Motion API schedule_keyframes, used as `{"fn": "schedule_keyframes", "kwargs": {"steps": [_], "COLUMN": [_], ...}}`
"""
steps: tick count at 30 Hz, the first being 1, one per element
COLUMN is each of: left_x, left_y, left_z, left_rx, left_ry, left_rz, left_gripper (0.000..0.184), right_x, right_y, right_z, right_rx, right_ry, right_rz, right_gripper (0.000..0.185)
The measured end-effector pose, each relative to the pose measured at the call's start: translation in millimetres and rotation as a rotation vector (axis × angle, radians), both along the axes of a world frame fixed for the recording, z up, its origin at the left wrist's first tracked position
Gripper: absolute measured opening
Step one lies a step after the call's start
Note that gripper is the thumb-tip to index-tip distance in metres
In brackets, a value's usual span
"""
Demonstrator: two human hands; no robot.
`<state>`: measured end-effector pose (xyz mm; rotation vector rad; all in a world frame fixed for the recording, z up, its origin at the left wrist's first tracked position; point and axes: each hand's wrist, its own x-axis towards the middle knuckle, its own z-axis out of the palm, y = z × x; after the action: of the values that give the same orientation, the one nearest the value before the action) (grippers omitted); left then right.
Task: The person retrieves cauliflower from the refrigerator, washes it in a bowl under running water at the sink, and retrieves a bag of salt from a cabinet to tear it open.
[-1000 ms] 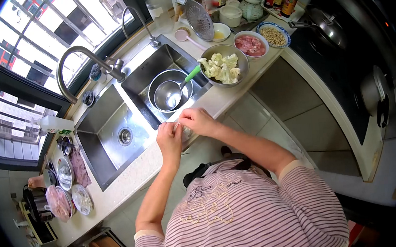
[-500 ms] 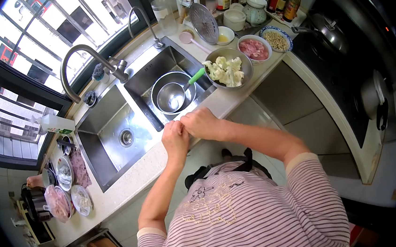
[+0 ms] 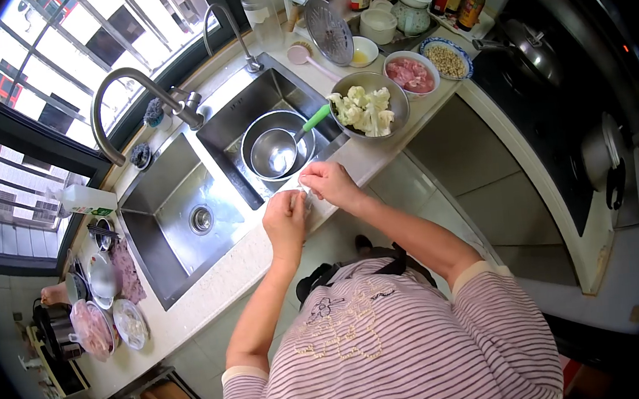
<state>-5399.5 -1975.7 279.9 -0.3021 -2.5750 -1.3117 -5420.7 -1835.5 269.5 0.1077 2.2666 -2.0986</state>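
Observation:
My left hand [image 3: 285, 219] and my right hand [image 3: 329, 185] are close together over the counter's front edge, fingers closed. Between them shows a small whitish, see-through thing [image 3: 304, 189], too small to name; both hands seem to pinch it. Just beyond them, a metal bowl holding a strainer [image 3: 273, 155] with a green handle [image 3: 316, 118] sits in the right sink basin. Right of that, a steel bowl [image 3: 401, 115] of cauliflower [image 3: 363, 110] stands on the counter.
Bowls of raw meat [image 3: 410, 75] and beans or nuts [image 3: 445, 61] stand at the back right, near the stove [image 3: 530, 132]. The left basin [image 3: 169, 220] has a tall faucet [image 3: 122, 76]. Bagged food [image 3: 91, 329] lies at the far left.
The hands, pressed together half a second ago, are now slightly apart, with the right one further right and the whitish thing showing between them. A domed shape now shows over the dish at far left.

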Motion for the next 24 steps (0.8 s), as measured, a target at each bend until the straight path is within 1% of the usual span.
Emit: {"fn": "schedule_keyframes", "kwargs": {"steps": [1, 4, 5, 7, 8, 11, 13, 16, 19, 20, 22, 24], "left_x": [-3.5, -3.5, -4.7, -6.6, -8.5, -16.4, -18.5, -18.0, -14.6, -12.0, -12.0, -14.3], "left_y": [-4.9, -7.8, -10.3, -9.3, -8.2, -9.0, -8.9, -8.3, -5.3, -4.9, -3.3, -1.8], "left_z": [0.6, 9.4, 10.0, 16.1, 18.4, 10.2, 9.3, 8.6, 3.8, 1.7, 3.7, 10.0], "left_rx": [-0.04, -0.095, -0.145, -0.185, -0.204, -0.333, -0.328, -0.313, -0.266, -0.249, -0.215, -0.168], "left_ry": [0.006, -0.074, -0.141, -0.203, -0.234, -0.138, -0.167, -0.212, -0.236, -0.243, -0.236, -0.255], "left_rz": [-0.021, -0.067, -0.064, -0.038, -0.026, -0.033, -0.033, -0.021, 0.002, 0.008, 0.036, 0.065], "left_gripper": [0.017, 0.022, 0.032, 0.033, 0.034, 0.031, 0.029, 0.025, 0.023, 0.022, 0.021, 0.021], "right_x": [0.1, 0.3, 0.7, 2.8, 3.5, 3.0, 1.9, -0.7, -22.2, -32.9, -41.9, -31.2], "right_y": [0.4, -4.1, -5.8, -7.8, -10.2, -18.2, -19.8, -24.7, -3.5, 7.0, 23.7, 24.4], "right_z": [0.9, -3.1, -2.9, 1.3, -1.4, -8.1, -5.4, -3.8, 11.7, 21.6, 41.6, 59.2], "right_rx": [-0.05, -0.015, -0.026, -0.047, -0.058, -0.056, -0.013, -0.401, -0.742, -0.781, -0.743, -0.647], "right_ry": [-0.023, 0.076, 0.062, 0.033, 0.092, 0.248, 0.329, 0.015, 0.035, 0.099, 0.173, 0.116], "right_rz": [0.029, -0.016, -0.011, -0.005, -0.02, -0.067, -0.097, -0.18, -0.294, -0.326, -0.315, -0.322], "right_gripper": [0.018, 0.017, 0.017, 0.016, 0.015, 0.014, 0.014, 0.014, 0.013, 0.007, 0.007, 0.01]}}
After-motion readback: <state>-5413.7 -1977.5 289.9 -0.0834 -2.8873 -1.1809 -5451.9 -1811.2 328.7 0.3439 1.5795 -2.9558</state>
